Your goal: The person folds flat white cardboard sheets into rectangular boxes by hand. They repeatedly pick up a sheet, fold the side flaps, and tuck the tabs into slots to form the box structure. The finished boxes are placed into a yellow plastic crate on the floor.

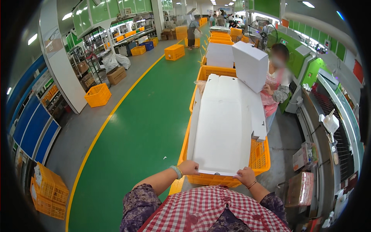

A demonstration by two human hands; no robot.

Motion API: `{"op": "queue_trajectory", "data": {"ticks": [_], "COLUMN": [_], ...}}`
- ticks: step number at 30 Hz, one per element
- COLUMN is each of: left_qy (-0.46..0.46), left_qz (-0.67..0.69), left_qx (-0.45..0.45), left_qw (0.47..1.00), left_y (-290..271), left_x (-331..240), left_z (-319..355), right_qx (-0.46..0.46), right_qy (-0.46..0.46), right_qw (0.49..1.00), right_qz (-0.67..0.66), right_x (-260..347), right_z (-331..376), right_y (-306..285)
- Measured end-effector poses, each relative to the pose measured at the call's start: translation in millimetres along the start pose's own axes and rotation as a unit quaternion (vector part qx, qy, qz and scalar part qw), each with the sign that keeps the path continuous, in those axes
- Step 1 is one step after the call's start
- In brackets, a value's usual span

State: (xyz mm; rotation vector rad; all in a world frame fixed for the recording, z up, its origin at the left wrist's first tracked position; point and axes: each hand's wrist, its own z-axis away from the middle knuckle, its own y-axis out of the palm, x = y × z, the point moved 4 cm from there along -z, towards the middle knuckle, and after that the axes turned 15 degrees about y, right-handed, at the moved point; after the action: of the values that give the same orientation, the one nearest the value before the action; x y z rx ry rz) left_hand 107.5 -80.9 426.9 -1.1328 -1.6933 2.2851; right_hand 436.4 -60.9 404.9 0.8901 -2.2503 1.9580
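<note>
From the head view, both forearms reach forward from the lower edge. The left hand [189, 167] curls over the near edge of a flat white cardboard sheet [224, 131], fingers gripping it; a green bangle circles that wrist. The right hand [246, 176] grips the same edge further right. The sheet lies across an orange crate [259, 156]. Beyond, another person holds a folded white box [250, 65].
</note>
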Motion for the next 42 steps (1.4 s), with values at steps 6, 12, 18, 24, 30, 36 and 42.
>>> {"op": "queue_trajectory", "data": {"ticks": [6, 12, 18, 24, 30, 36, 42], "left_qy": [-0.005, 0.007, 0.005, 0.038, 0.134, 0.053, 0.073], "left_qz": [0.001, -0.014, -0.057, -0.124, -0.155, -0.097, -0.102], "left_qx": [0.023, 0.05, 0.077, 0.043, -0.039, 0.043, 0.033], "left_qw": [1.0, 0.999, 0.995, 0.991, 0.978, 0.993, 0.992], "left_y": [-6, -5, 1, 27, 45, 38, 33], "left_x": [-5, -4, -18, -17, -12, -2, -2], "left_z": [-5, -4, 5, 19, 42, 43, 43], "right_qx": [-0.003, -0.007, 0.001, -0.018, -0.035, -0.086, -0.093], "right_qy": [0.016, 0.019, 0.022, 0.05, 0.032, -0.003, -0.022], "right_qw": [1.0, 1.0, 0.999, 0.998, 0.999, 0.996, 0.995], "right_qz": [-0.023, -0.024, -0.034, -0.02, -0.009, -0.026, -0.039], "right_x": [-1, 1, 0, 10, 13, 25, 29], "right_z": [2, 3, 6, 26, 58, 60, 56], "right_y": [-1, 0, 4, -2, 21, 20, 15]}}
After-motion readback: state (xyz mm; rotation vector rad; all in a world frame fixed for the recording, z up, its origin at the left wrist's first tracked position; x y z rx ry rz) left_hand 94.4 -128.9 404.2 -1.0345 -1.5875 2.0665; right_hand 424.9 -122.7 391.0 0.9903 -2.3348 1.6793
